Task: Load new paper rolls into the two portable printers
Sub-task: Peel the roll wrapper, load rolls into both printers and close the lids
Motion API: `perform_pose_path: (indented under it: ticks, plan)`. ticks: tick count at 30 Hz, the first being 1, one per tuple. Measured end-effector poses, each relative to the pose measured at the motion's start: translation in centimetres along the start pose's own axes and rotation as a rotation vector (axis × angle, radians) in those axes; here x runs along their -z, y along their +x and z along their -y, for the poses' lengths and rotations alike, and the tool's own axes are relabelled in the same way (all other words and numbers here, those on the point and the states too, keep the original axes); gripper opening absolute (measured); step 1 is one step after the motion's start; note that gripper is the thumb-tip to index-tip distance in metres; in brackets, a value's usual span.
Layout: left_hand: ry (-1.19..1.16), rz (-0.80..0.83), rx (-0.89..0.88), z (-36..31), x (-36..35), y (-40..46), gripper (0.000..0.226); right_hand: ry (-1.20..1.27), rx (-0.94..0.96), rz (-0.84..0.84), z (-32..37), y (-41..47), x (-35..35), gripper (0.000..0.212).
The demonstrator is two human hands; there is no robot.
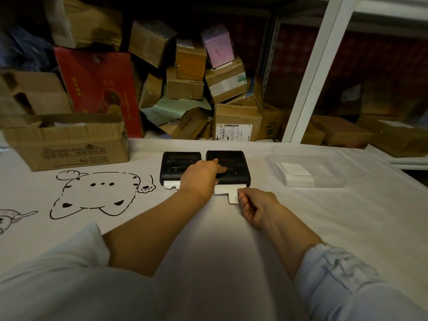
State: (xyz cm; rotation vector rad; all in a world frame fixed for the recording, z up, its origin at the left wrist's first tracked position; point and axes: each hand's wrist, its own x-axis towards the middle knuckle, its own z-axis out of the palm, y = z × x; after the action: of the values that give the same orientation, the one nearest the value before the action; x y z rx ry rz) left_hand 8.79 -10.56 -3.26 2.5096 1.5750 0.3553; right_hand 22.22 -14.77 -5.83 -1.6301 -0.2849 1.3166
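Two hands busy: near, right hand (252, 208) pinches paper strip (228, 192) sticking out of right printer (234, 158); farther, left hand (200, 176) presses its lid, fingers flat. Left printer (176, 163) beside it, w/ paper showing. Best pull strip straight, lid held firm.

1. Reaching forward with the left hand (201, 173) — forearm bare, sleeve pushed up past the elbow, fingers extended and lying flat, palm down.
2. Holding the right hand (254, 208) lower and nearer the body, fingers curling inward, thumb and fingertips (240, 197) pinching together.
3. Angling both forearms inward — right sleeve bunching above the wrist.
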Motion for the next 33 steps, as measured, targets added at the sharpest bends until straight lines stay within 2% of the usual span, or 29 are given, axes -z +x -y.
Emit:
perform_pose_path:
  ticks: [5,8,12,19,28,33]
  plan:
    - [0.003,0.054,0.039,-0.1,-0.1,0.4,0.058,-0.019,0.004,0.018,-0.2,-0.3,0.2,0.018]
    - [-0.037,0.088,0.079,-0.4,0.2,0.5,0.053,-0.061,0.022,0.019,-0.3,-0.4,0.1,0.016]
    - [0.017,0.045,0.023,-1.0,0.6,0.4,0.049,-0.135,0.075,-0.012,-0.5,-0.6,-0.2,0.014]
    - [0.041,-0.083,0.065,-1.5,-0.5,0.2,0.041,-0.173,0.089,0.002,-0.4,-0.7,0.2,0.009]
    - [0.019,-0.102,0.061,-1.6,-0.6,0.2,0.04,-0.283,0.108,-0.058,-0.4,-1.2,1.2,0.017]
    - [0.01,-0.082,0.024,-1.0,-0.7,0.0,0.046,-0.222,0.1,-0.054,-0.3,-1.7,1.2,0.015]
